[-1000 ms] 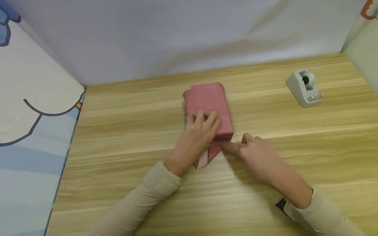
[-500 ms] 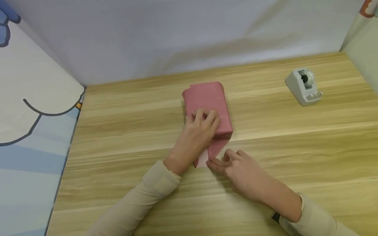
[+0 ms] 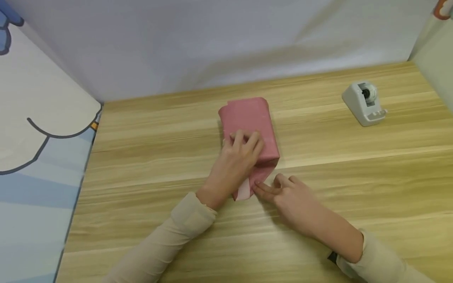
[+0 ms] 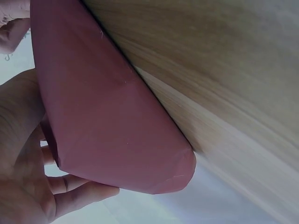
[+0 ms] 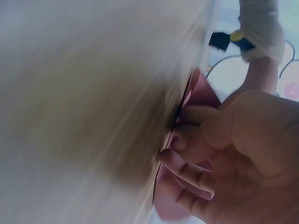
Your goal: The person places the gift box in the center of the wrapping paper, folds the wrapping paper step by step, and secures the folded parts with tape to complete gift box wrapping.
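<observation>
A pink paper-wrapped box (image 3: 249, 118) lies on the wooden table, with a tapered paper flap (image 3: 262, 173) spread out at its near end. A pale strip (image 3: 243, 190) shows on the flap. My left hand (image 3: 237, 161) rests on the near part of the box, its bent fingers on the top face. In the left wrist view the fingertips (image 4: 107, 189) touch the box's edge. My right hand (image 3: 293, 202) touches the flap's right edge with extended fingers, the others folded back. Close up, its fingertips (image 5: 170, 161) lie low against the table and paper.
A grey tape dispenser (image 3: 364, 104) with a clear roll stands at the back right of the table (image 3: 148, 149). A pale backdrop (image 3: 212, 47) rises behind the table, and a cartoon-printed panel (image 3: 46, 94) borders it on the left.
My right hand has moved from the box's near right corner down along the flap to its tip, then slightly back up. The left hand and box have stayed in place.
</observation>
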A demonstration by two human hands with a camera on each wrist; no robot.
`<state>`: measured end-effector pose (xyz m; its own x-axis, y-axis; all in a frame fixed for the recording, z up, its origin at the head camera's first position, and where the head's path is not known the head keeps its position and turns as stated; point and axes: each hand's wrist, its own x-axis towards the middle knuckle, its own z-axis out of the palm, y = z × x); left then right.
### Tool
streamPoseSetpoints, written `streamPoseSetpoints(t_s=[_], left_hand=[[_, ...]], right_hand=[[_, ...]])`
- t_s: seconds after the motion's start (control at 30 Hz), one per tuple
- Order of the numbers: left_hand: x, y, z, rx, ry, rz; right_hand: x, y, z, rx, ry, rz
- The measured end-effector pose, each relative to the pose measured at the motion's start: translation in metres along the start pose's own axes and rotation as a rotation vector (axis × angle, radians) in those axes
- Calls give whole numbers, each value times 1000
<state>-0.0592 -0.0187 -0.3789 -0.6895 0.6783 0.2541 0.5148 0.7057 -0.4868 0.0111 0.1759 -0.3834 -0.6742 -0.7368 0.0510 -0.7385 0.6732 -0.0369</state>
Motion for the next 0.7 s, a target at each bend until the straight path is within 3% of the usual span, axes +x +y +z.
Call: streamPoseSetpoints(t_s=[0.17, 0.4, 0.6, 0.7], left_hand=[[0, -1, 0, -17, 13, -2], [2, 1, 0, -8, -1, 3], [2, 2, 0, -18, 5, -3], [2, 2, 0, -17, 4, -5]], right_hand=[[0, 12, -3, -45, -5, 110], [-3, 1, 3, -8, 8, -12], [-3, 15, 3, -50, 28, 117], [-5, 12, 5, -35, 23, 69]])
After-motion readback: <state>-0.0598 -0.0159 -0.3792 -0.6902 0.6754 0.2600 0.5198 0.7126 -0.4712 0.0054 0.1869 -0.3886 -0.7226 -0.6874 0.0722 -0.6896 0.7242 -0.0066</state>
